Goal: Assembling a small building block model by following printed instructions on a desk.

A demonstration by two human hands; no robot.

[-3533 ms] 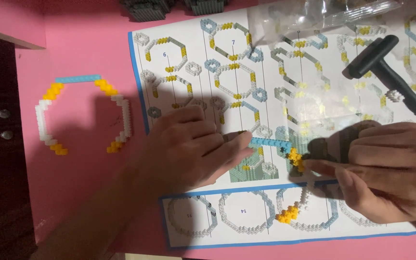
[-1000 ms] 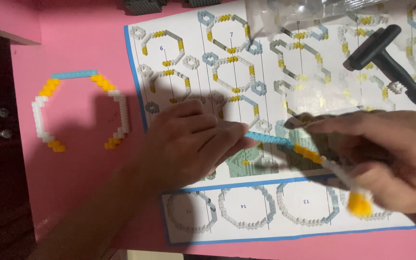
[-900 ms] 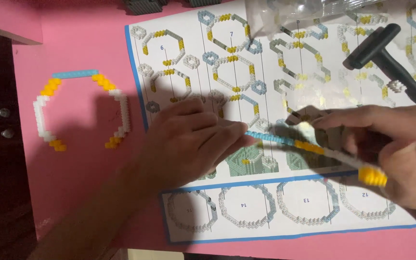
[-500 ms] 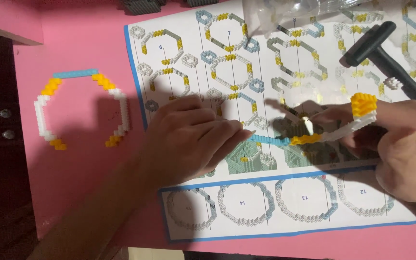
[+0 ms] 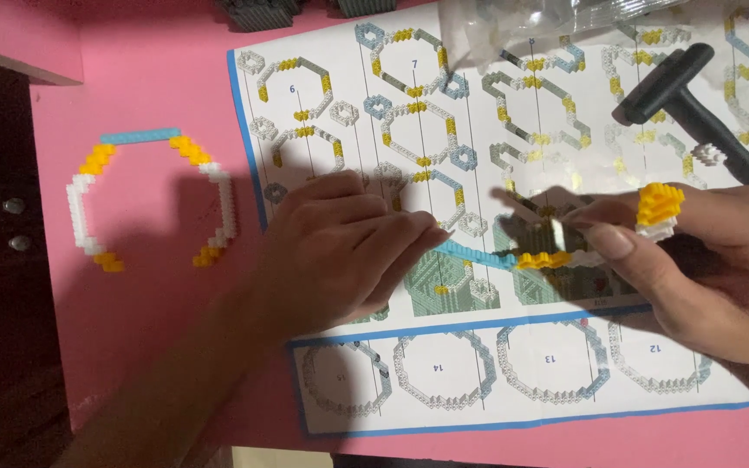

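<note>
Your left hand [image 5: 340, 251] lies flat, fingers closed down on the blue end of the brick strip [image 5: 513, 257] to steady it over the instruction sheet [image 5: 478, 347]; your right hand [image 5: 704, 260] pinches its yellow-and-white end, lifted. One finished ring [image 5: 149, 199] sits on the pink bench [image 5: 132, 69], one black hammer [image 5: 695, 113] above.

Warm dim light, soft shadows under hands, slight motion blur.
</note>
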